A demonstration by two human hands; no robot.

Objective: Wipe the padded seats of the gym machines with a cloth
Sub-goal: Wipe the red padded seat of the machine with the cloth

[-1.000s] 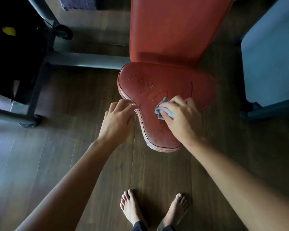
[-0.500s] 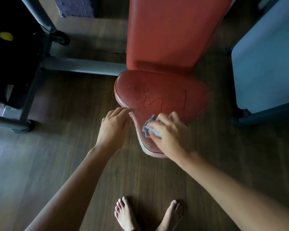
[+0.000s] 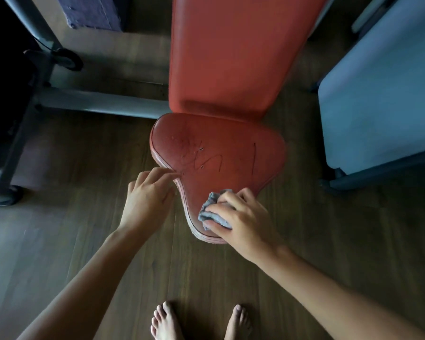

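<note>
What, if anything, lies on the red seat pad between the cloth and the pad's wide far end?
Nothing visible. The right hand holds the grey cloth on the narrow near end of the red seat pad; the surface ahead shows only scratch marks. The left hand touches the pad's left edge, beside that path.

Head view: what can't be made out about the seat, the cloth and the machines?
All in the head view.
Seat: near tip covered by the right hand and cloth.
Cloth: mostly hidden under that hand's fingers.
Backrest: top cut off by the upper edge.
Left machine: lost in shadow.
</note>
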